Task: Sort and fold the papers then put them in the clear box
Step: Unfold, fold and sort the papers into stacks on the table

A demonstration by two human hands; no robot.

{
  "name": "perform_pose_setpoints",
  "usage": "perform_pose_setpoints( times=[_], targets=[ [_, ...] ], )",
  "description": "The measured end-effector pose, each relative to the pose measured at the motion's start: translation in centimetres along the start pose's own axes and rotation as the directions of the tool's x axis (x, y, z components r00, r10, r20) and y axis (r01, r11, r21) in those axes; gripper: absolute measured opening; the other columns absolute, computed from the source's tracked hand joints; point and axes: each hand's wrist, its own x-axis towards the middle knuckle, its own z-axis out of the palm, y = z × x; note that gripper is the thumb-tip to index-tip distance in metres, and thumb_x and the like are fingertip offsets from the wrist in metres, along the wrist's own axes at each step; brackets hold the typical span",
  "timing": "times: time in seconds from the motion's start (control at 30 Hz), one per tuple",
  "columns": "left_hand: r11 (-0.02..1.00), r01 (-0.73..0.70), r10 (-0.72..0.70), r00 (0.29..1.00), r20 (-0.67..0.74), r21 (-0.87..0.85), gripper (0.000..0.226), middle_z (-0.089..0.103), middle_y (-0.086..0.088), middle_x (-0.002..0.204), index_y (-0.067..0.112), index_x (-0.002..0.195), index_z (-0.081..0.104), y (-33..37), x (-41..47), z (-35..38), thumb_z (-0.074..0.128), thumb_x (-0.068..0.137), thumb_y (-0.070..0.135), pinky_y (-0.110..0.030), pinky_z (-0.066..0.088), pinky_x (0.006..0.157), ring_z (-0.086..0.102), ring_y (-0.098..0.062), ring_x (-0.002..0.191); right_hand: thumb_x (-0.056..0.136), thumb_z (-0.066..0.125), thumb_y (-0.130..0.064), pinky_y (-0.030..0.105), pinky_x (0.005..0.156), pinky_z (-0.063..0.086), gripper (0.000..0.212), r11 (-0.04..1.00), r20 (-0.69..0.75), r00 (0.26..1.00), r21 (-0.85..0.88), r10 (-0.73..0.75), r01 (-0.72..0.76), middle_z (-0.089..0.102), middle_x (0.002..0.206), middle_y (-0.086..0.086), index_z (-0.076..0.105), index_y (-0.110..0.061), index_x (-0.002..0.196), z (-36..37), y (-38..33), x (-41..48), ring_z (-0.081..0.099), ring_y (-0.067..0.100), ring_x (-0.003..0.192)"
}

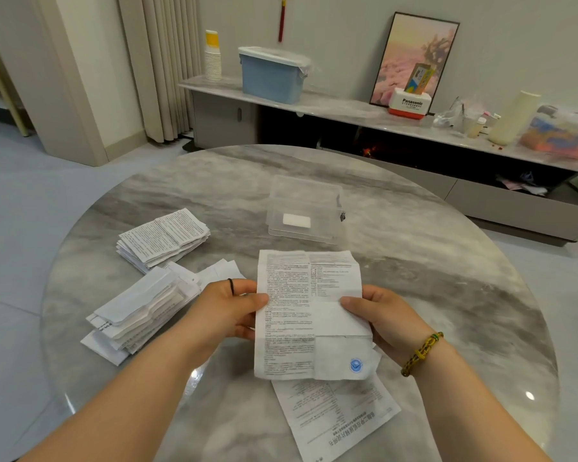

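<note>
Head view: left grip [227, 311] and right grip [386, 320] both pinch 1 printed sheet [294, 328].

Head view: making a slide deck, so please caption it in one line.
Left hand and right hand hold a printed leaflet over a marble table, folded paper stacks at left, clear box beyond.

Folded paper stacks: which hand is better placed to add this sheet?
Left. The folded paper stacks lie beside the left hand; the right hand grips the far side of the printed white sheet.
</note>
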Motion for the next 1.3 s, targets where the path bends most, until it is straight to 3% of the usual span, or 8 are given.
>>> perform_pose_setpoints(
  times=[0.13,0.3,0.43,0.6,0.8,1.0,1.17,1.3],
  targets=[
    [0.997,-0.019,0.02,1.0,0.018,-0.071,0.022,0.074,0.001,0.071,0.016,0.085,0.068,0.21,0.05,-0.27,0.05,0.09,0.005,-0.018,0.053,0.051,0.068,-0.01,0.059,0.09,0.046,-0.001,0.032,0.065,0.047,0.026,0.997,0.023,1.0,0.07,0.012,-0.014,0.073,0.075,0.002,0.067,-0.014,0.084,-0.09,0.03,0.13,0.064,0.022,0.068],
    [0.966,0.009,0.002,0.999,0.04,-0.26,0.026,0.073,-0.002,0.069,0.01,0.082,0.068,0.69,0.05,-0.34,0.046,0.089,-0.002,-0.02,0.055,0.05,0.068,-0.011,0.056,0.091,0.039,0.003,0.028,0.055,0.054,0.029,0.978,0.062,0.998,0.209,0.018,-0.03,0.072,0.068,0.002,0.064,-0.01,0.085,-0.02,-0.26,0.11,0.068,0.014,0.057],
    [0.953,0.027,-0.022,1.0,0.021,-0.302,0.034,0.07,-0.006,0.064,0.009,0.069,0.071,0.8,-0.08,-0.22,0.046,0.087,-0.006,-0.017,0.052,0.046,0.066,-0.01,0.052,0.09,0.042,0.004,0.022,0.048,0.051,0.043,0.976,0.023,1.0,0.218,-0.018,0.013,0.069,0.064,0.005,0.072,-0.014,0.065,-0.07,-0.44,0.01,0.064,0.016,0.052],
    [0.976,-0.011,0.003,0.999,-0.039,-0.22,0.03,0.071,-0.003,0.061,0.004,0.073,0.066,0.82,-0.03,-0.04,0.042,0.088,-0.007,-0.017,0.051,0.046,0.067,-0.008,0.053,0.09,0.049,-0.005,0.021,0.049,0.055,0.02,0.975,-0.019,0.999,0.22,0.027,-0.022,0.071,0.067,0.003,0.066,-0.013,0.084,-0.16,-0.47,0.16,0.068,0.011,0.056],
    [0.975,-0.097,0.065,0.984,-0.164,-0.198,0.029,0.071,-0.002,0.062,0.004,0.076,0.066,0.76,0.2,-0.15,0.042,0.087,-0.007,-0.018,0.052,0.046,0.067,-0.012,0.057,0.098,0.031,-0.033,0.024,0.046,0.055,0.041,0.957,0.036,0.996,0.275,0.082,-0.089,0.072,0.066,0.005,0.063,-0.009,0.089,0.12,-0.25,0.36,0.068,0.013,0.055],
    [0.985,-0.143,0.119,0.968,-0.219,-0.096,0.018,0.071,0.001,0.061,0.009,0.07,0.067,0.51,0.25,0.08,0.059,0.084,0.002,-0.016,0.053,0.049,0.067,-0.006,0.053,0.092,0.045,-0.005,0.016,0.038,0.048,0.02,0.993,0.043,0.998,0.107,0.041,-0.045,0.071,0.062,0.003,0.063,-0.007,0.084,0.4,-0.08,0.03,0.063,0.008,0.045],
    [0.987,-0.152,0.159,0.934,-0.319,0.048,0.023,0.059,-0.007,0.068,0.012,0.07,0.056,0.0,0.63,0.57,0.062,0.08,-0.008,-0.013,0.051,0.045,0.062,-0.012,0.054,0.092,0.046,-0.003,0.015,0.036,0.045,0.02,0.999,0.003,1.0,0.044,0.027,-0.027,0.071,0.06,0.002,0.064,-0.007,0.083,0.57,-0.13,0.05,0.062,0.009,0.043],
    [0.979,-0.142,0.18,0.94,-0.29,0.149,0.026,0.058,-0.008,0.072,0.018,0.074,0.049,0.01,0.63,0.58,0.061,0.082,-0.004,-0.012,0.051,0.045,0.059,-0.017,0.061,0.092,0.046,-0.002,0.015,0.034,0.044,0.02,1.0,-0.034,0.999,0.02,0.022,-0.021,0.07,0.057,0.001,0.062,-0.008,0.083,0.68,-0.14,0.08,0.061,0.009,0.041]
  ],
)
